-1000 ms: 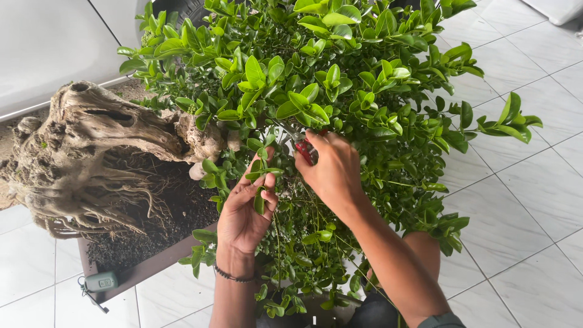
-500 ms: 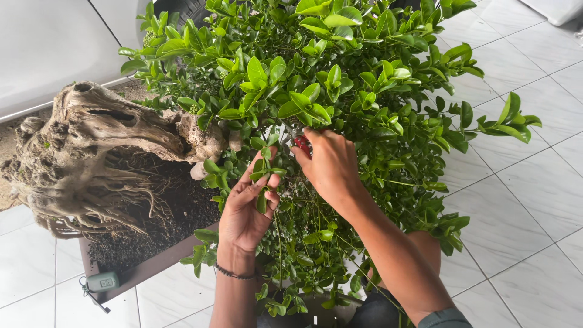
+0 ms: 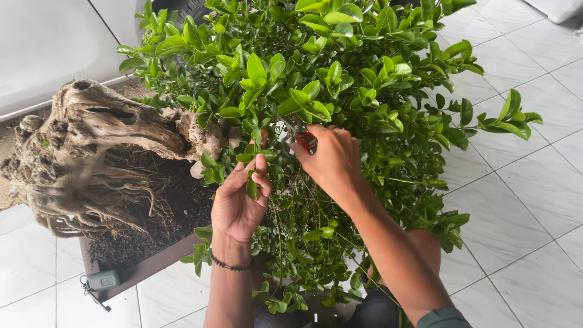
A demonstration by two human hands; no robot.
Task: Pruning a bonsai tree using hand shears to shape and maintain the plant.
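Note:
A bonsai tree with dense glossy green foliage grows from a gnarled grey trunk with exposed roots. My left hand reaches up from below and pinches a leafy twig between its fingers; a dark bracelet circles its wrist. My right hand is closed around small pruning shears with a red handle, the blades pushed into the leaves just right of the twig. The blade tips are hidden by foliage.
The tree stands in a shallow brown rectangular pot filled with dark soil. A small grey-green key fob lies on the white tiled floor by the pot's corner. A white car body is at upper left.
My left hand has shifted its fingers slightly higher on the twig. My right hand with the shears stays nearly in place.

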